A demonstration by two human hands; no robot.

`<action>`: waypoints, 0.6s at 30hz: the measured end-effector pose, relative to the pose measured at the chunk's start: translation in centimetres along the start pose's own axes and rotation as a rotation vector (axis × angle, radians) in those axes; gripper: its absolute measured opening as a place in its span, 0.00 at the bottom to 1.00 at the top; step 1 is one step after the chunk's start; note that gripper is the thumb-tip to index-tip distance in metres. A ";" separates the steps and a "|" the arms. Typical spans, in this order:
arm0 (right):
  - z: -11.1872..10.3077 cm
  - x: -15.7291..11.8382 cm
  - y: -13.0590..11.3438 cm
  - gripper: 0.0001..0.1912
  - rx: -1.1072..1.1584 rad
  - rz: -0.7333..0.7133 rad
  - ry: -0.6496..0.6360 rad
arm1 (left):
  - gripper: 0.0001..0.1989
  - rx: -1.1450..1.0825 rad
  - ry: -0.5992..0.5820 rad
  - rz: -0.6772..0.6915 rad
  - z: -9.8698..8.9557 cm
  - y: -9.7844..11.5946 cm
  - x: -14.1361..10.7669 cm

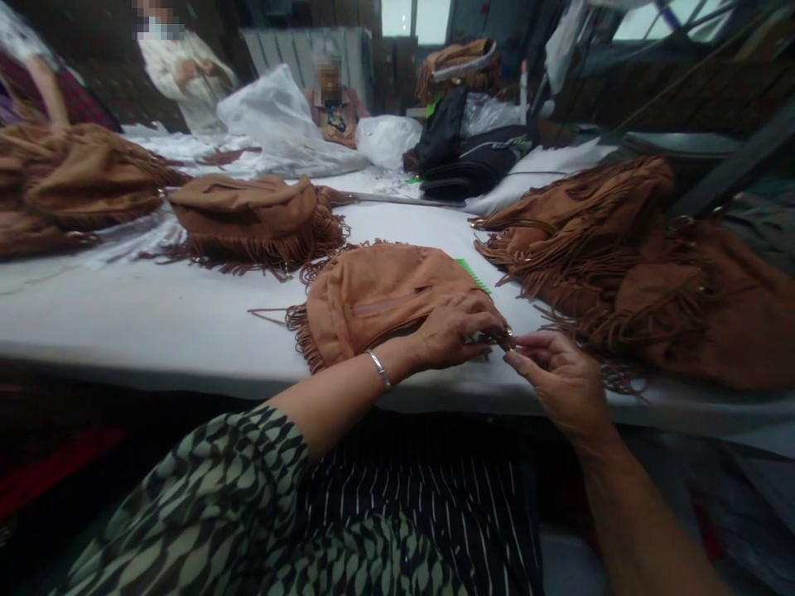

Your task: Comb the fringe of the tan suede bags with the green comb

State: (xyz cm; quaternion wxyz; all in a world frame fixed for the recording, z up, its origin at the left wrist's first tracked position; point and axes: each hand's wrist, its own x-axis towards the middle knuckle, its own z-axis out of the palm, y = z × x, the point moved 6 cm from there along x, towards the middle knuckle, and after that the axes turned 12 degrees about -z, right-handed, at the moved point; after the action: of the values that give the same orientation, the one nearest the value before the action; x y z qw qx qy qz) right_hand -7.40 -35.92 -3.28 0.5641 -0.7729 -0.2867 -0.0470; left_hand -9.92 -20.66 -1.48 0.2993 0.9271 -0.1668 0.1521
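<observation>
Item: one rounded brown suede-like fringed bag [397, 285], lying on our white-covered bench [186, 331]. Our left grip [456, 331]: clamped on its end, likely steadying it. Right grip [568, 385]: pinched on its shiny metal fitting [510, 333].

So the front bag [397, 290] lay near the table's [155, 331] near edge, another bag [242, 211] behind it to the left, a bag pile [652, 290] off right, plastic sheeting [273, 108] farther back.

Matt suede-like brown bag [397, 281], glossy metal bracelet [379, 370]
</observation>
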 end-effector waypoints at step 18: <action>0.9 3.1 -1.8 0.10 -0.380 -0.175 -0.142 | 0.07 -0.334 0.070 -0.198 3.5 -2.7 -0.9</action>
State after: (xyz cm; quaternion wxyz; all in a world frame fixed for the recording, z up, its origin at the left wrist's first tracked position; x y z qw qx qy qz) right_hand -5.90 -33.49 -0.88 0.3803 -0.8389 -0.3777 -0.0945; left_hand -9.00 -20.53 -5.89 0.4682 0.8705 -0.0874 0.1242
